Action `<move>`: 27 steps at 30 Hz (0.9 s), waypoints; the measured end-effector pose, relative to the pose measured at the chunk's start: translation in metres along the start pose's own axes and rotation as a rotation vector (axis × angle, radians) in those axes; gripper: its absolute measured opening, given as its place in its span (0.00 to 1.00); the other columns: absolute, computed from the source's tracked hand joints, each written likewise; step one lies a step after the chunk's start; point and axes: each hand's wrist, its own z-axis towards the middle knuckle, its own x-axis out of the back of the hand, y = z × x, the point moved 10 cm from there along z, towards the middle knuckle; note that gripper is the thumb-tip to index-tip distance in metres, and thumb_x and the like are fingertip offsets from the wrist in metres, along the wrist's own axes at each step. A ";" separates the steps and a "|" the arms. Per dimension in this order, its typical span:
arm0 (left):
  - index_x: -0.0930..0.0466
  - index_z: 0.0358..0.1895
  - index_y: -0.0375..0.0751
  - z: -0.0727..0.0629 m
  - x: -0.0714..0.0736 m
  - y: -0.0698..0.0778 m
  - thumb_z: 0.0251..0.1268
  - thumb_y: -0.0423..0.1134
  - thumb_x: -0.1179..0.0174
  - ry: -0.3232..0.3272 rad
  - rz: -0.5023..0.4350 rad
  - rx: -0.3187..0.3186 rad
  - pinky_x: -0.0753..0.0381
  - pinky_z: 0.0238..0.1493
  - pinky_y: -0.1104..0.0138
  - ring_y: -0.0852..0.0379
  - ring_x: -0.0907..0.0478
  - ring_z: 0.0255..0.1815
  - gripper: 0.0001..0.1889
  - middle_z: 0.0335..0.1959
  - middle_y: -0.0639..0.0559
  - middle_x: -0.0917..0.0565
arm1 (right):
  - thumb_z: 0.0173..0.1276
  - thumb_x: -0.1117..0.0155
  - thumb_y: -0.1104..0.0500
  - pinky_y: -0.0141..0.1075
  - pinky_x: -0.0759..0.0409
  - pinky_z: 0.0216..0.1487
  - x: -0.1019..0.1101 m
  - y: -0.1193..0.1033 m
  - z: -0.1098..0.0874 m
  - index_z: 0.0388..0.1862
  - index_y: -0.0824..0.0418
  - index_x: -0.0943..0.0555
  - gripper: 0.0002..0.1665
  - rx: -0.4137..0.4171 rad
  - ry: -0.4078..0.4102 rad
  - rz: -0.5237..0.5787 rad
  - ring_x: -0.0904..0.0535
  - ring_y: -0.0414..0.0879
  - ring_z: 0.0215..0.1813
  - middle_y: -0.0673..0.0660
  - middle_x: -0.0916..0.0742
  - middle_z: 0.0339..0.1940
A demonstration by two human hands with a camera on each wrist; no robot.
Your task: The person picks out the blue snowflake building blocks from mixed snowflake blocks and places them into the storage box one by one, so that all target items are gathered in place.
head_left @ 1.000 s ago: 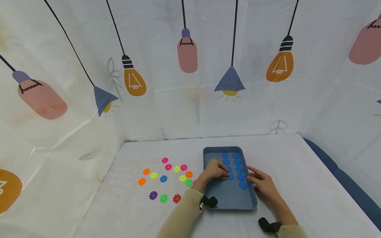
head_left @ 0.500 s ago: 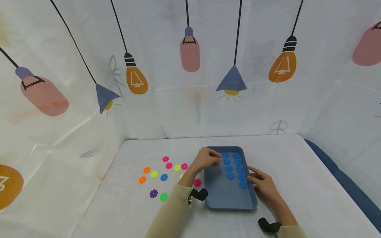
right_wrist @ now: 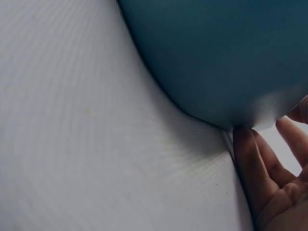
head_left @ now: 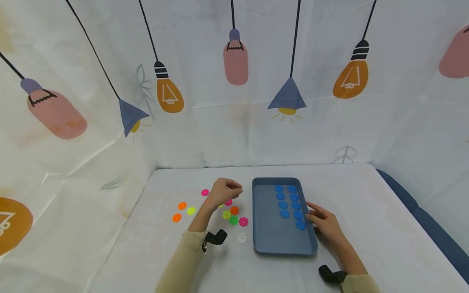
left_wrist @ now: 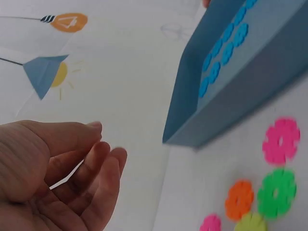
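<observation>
A grey-blue rectangular tray [head_left: 269, 236] lies on the white table. Flower-shaped, notched blue plastic discs [head_left: 283, 205] stand in two columns along its right half. My left hand [head_left: 221, 194] hovers left of the tray, above loose coloured discs. Its thumb and fingers are loosely bent with nothing between them, as the left wrist view also shows. On the tray's right side, my right hand [head_left: 327, 225] touches the rim with its fingertips. Up close in the right wrist view, fingers [right_wrist: 250, 159] rest against the tray's outer wall [right_wrist: 207, 62].
Loose discs around the left hand include an orange disc [head_left: 182, 206], a yellow disc [head_left: 191, 211], a pink disc [head_left: 243, 221], a green disc [head_left: 233, 220] and a white disc [head_left: 242, 238]. My left forearm [head_left: 179, 260] covers part of this area. A lamp-printed white sheet [head_left: 205, 138] hangs behind the table.
My left hand has moved from inside the tray, by the left blue column, up and left to above the loose discs. The right hand stays at the tray's right edge.
</observation>
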 end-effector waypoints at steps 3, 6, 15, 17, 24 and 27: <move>0.13 0.40 0.36 -0.009 0.020 -0.006 0.63 0.36 0.35 0.062 0.091 -0.014 0.16 0.35 0.58 0.56 0.19 0.30 0.07 0.32 0.49 0.15 | 0.70 0.39 0.55 0.37 0.21 0.43 0.000 0.000 0.001 0.73 0.60 0.33 0.34 0.002 -0.006 -0.009 0.25 0.55 0.54 0.68 0.22 0.59; 0.13 0.39 0.38 -0.021 0.036 -0.014 0.63 0.36 0.34 0.111 0.163 -0.023 0.18 0.33 0.63 0.57 0.20 0.31 0.06 0.31 0.53 0.16 | 0.69 0.38 0.55 0.39 0.21 0.45 0.000 0.002 0.000 0.72 0.61 0.33 0.34 0.000 -0.007 -0.015 0.25 0.56 0.55 0.68 0.22 0.59; 0.13 0.40 0.37 -0.048 0.068 -0.043 0.61 0.36 0.33 0.163 0.182 0.058 0.18 0.34 0.64 0.56 0.20 0.32 0.07 0.32 0.53 0.16 | 0.70 0.38 0.54 0.38 0.21 0.43 -0.002 0.005 0.000 0.73 0.60 0.33 0.34 -0.006 -0.004 -0.022 0.24 0.55 0.53 0.68 0.22 0.58; 0.13 0.40 0.36 -0.053 0.073 -0.049 0.61 0.35 0.33 0.173 0.182 0.074 0.18 0.34 0.64 0.56 0.20 0.32 0.07 0.31 0.53 0.16 | 0.70 0.38 0.54 0.38 0.21 0.43 -0.002 0.005 0.000 0.73 0.59 0.33 0.34 -0.007 -0.005 -0.018 0.24 0.54 0.53 0.67 0.22 0.58; 0.14 0.41 0.35 -0.065 0.083 -0.075 0.58 0.35 0.31 0.184 0.179 0.155 0.19 0.32 0.64 0.56 0.20 0.35 0.09 0.31 0.54 0.16 | 0.70 0.38 0.54 0.37 0.21 0.42 -0.001 0.005 0.001 0.73 0.60 0.33 0.34 -0.012 -0.005 -0.010 0.24 0.53 0.52 0.67 0.22 0.58; 0.14 0.42 0.35 -0.069 0.085 -0.085 0.58 0.36 0.31 0.184 0.185 0.172 0.20 0.33 0.63 0.56 0.20 0.35 0.11 0.31 0.54 0.16 | 0.70 0.38 0.55 0.37 0.21 0.42 0.000 0.004 0.000 0.73 0.60 0.34 0.34 -0.011 -0.007 -0.003 0.24 0.54 0.52 0.67 0.23 0.58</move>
